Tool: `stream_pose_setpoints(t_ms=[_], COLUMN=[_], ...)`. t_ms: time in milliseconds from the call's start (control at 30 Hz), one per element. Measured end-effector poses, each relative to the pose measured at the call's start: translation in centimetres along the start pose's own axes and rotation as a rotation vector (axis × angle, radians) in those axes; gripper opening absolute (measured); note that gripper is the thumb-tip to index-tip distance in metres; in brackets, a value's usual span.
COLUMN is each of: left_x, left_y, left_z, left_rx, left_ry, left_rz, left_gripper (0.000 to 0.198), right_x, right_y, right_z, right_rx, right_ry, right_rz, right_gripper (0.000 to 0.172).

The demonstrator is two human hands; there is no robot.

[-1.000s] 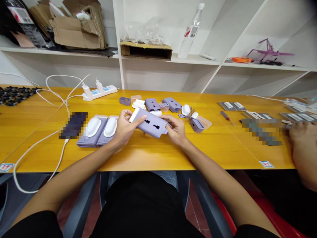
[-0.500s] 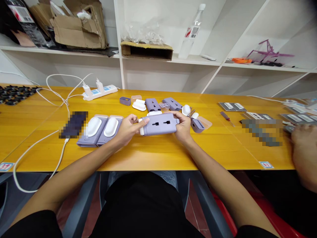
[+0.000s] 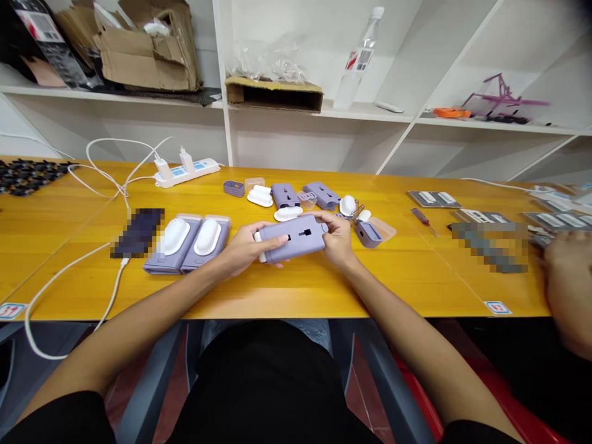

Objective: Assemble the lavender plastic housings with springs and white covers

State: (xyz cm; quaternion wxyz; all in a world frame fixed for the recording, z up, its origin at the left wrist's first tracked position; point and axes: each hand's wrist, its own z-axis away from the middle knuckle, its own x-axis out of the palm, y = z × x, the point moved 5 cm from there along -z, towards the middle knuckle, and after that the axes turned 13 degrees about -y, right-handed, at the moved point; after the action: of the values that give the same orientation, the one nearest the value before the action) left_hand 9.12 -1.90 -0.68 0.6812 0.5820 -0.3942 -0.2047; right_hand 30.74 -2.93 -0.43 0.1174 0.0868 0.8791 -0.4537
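Note:
A purple case (image 3: 298, 239) with two dark slots and a white piece at its left end is held above the table, tilted up at the right. My left hand (image 3: 247, 248) is closed round its left end, thumb across the face near one slot. My right hand (image 3: 338, 242) grips the right end, fingers behind it. Behind the case lie a purple shell (image 3: 285, 195), another purple shell (image 3: 324, 193) and a white brush-like part (image 3: 287, 214). A small purple holder (image 3: 369, 234) lies right of my right hand. Two purple units with white tops (image 3: 206, 237) stand at the left.
The wooden table (image 3: 296, 296) bears a dark phone (image 3: 137, 232) on a white cable, a power strip (image 3: 187, 172), and a screwdriver (image 3: 422, 217). Another person's hand (image 3: 571, 277) is at the right edge, by grey trays (image 3: 555, 220). Shelves with a bottle (image 3: 356, 65) rise behind.
The purple case has tilted, its left end lower and its right end higher. My left thumb has slid further over its face, and more of the white part behind shows.

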Motion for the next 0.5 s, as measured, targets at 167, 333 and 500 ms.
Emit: stream_pose_setpoints(t_ms=[167,333,500], left_x=[-0.9,-2.0,-2.4], left_y=[1.7,3.7,4.2], left_z=[0.1,0.5,0.5], left_rx=[0.184,0.317,0.335], left_ry=[0.153,0.265,0.296], left_rz=[0.03,-0.007,-0.009], left_gripper=[0.068,0.067,0.065], right_x=[-0.4,0.7,3.2], right_y=[0.4,-0.1,0.0], right_z=[0.1,0.1,0.6], right_rx=[0.015,-0.091,-0.144], right_ry=[0.106,-0.109,-0.454], right_rz=[0.031,0.447,0.723], right_gripper=[0.029,0.026,0.055])
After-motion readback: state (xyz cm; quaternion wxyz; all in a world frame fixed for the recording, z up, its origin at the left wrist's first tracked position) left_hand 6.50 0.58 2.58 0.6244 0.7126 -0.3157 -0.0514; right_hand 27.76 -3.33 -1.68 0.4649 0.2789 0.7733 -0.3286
